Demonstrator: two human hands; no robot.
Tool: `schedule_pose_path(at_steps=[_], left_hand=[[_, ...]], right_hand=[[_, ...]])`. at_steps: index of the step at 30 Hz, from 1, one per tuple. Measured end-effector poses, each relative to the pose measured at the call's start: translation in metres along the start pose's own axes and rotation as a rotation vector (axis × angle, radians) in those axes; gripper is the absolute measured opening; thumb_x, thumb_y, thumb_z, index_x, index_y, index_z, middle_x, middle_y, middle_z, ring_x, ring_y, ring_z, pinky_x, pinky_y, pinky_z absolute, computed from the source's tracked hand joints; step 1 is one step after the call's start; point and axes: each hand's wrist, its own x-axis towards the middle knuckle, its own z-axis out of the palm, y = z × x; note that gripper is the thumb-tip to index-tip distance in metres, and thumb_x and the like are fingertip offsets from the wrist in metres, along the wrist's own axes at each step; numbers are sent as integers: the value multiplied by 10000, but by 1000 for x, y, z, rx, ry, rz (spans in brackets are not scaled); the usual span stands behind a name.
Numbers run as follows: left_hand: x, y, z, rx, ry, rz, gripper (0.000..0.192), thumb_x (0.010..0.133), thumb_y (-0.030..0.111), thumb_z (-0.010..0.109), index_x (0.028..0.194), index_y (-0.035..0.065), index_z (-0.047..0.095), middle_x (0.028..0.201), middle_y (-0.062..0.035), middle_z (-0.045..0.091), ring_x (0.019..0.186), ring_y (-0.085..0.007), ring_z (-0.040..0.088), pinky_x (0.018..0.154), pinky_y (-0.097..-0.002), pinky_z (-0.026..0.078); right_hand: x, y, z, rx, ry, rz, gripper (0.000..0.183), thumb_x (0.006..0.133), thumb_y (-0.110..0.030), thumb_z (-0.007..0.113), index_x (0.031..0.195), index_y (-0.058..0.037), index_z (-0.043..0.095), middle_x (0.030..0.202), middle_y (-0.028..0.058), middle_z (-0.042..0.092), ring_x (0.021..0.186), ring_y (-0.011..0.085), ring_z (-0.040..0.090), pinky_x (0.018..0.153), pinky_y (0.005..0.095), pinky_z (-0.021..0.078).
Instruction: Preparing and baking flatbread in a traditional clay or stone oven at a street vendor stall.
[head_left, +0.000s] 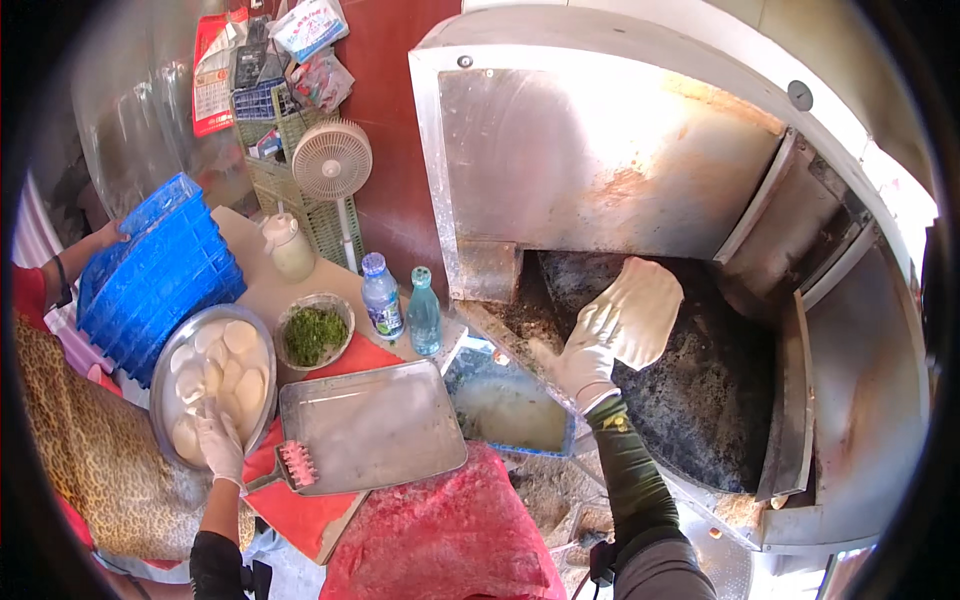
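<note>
My right hand, in a white glove, is at the oven mouth with a flat oval sheet of dough lying against its fingers, above the dark round baking plate. My left hand, gloved too, reaches into a round metal bowl of pale dough pieces; its fingertips touch the dough, and whether they grip a piece is hard to tell. Between the hands lies a metal tray with a pink spiked dough roller on its near left corner.
Stacked blue plastic baskets are held by another person's hand at left. Beyond the tray stand a bowl of chopped greens, two bottles, a jug and a fan. A blue-rimmed tub sits beside the oven.
</note>
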Motion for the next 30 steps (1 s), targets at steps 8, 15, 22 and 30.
schedule_pose_path(at_steps=[8,15,22,30], left_hand=[[-6,-11,19,-23,53,1,431,912,156,485,1323,65,392,1307,-186,461,1218,-358,422,997,-416,364],[-4,-21,21,13,26,30,432,919,134,466,1327,21,376,1330,-148,451,1255,-359,375,1029,-421,327],[-6,-29,25,46,-41,-44,474,920,132,463,1365,25,337,1360,-185,404,1266,-371,353,1042,-418,309],[-8,-28,37,226,93,57,424,925,147,452,1329,39,378,1336,-152,439,1258,-377,356,1053,-412,298]], right_hand=[[-32,31,-4,72,47,-75,1119,722,-683,528,1363,153,147,1430,344,123,1350,474,55,1107,502,59],[23,78,-8,162,86,-82,824,842,-591,433,1388,6,281,1425,241,283,1337,387,239,1080,507,176],[114,127,17,181,-96,220,866,847,-654,324,1436,-37,177,1497,219,74,1398,345,-21,1107,482,-33],[60,101,66,220,317,97,1031,803,-691,408,1368,136,165,1426,340,159,1365,414,114,1113,470,86]])
